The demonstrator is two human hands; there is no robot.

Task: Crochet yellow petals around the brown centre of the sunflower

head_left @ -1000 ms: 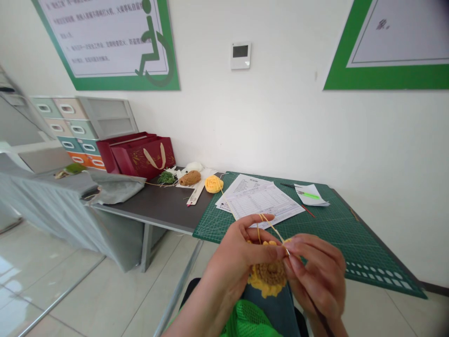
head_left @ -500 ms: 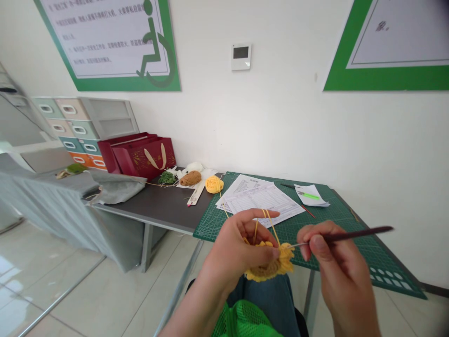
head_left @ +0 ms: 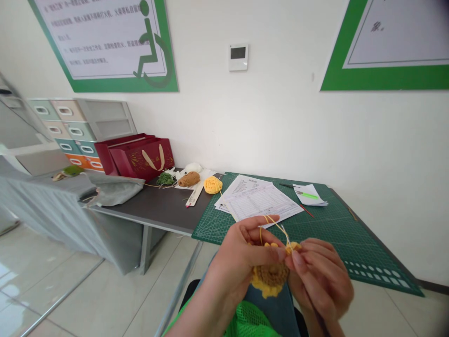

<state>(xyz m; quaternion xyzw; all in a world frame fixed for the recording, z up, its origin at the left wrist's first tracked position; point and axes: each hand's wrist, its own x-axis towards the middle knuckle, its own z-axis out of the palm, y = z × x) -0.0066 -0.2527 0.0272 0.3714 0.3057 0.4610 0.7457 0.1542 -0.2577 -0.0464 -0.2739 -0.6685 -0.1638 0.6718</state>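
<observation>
Gripping the crochet piece (head_left: 271, 275) and tensioning yarn (head_left: 275, 222) with the left hand (head_left: 243, 250), above the lap (head_left: 269, 306); pinching the hook (head_left: 318, 317) in the right hand (head_left: 324, 274), at the yellow edge (head_left: 293, 247). Could drop a loop by slackening yarn, or split strands by catching off-centre.

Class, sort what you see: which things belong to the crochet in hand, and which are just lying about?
In use:
brown-and-yellow crocheted piece, in the left hand
hook, in the right hand
yellow yarn ball, trailing toward the left hand

Lying about:
papers
bright green tool
maroon bag
drawer unit
green mat
</observation>
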